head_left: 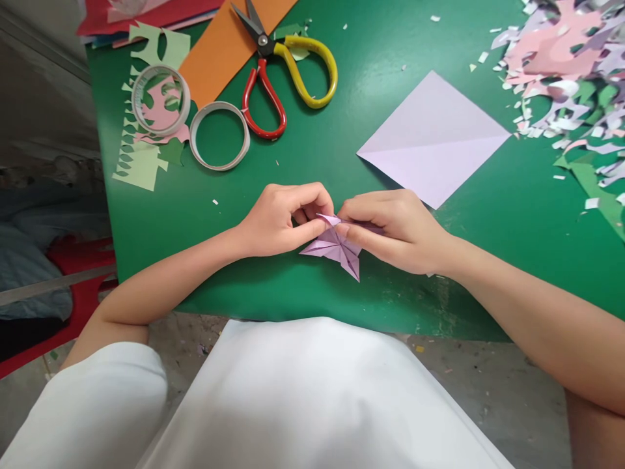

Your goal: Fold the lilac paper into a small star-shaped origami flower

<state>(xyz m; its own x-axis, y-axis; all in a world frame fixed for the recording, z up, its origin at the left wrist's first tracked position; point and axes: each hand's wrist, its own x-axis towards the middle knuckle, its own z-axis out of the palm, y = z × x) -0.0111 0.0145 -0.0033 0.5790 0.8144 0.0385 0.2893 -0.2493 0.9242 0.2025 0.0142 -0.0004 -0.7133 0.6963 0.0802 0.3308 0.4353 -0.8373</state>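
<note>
While both hands meet over the near edge of the green table top (pixel 312 150), a small lilac folded-paper figure with pointed flaps (pixel 336 251) lies pinched between them, resting on the surface directly beneath the fingertips. Left hand (pixel 280 218): fingers curled narrowly, thumb and forefinger closed on the figure's left upper flap. Right hand (pixel 395 228): fingers likewise drawn close together, thumb and forefinger gripping the top edge of the figure, palm turned down and hiding part of the paper. Judged from this grip, the step in hand is a small fold or crease at the top of the figure; it would be done well by keeping the lower flaps flat against the table, aligning the edges before pressing, and running the crease outward from the centre with one fingertip while the other hand anchors the paper.

Beyond the right hand lies a flat lilac paper square with one diagonal crease (pixel 434 137). Beyond the left hand lie red-and-yellow-handled scissors (pixel 283 65), two white tape rings (pixel 219 135) and an orange paper sheet (pixel 224 45). Far to the right of the right hand sits a heap of pink, white and green paper cuttings (pixel 566 65).
</note>
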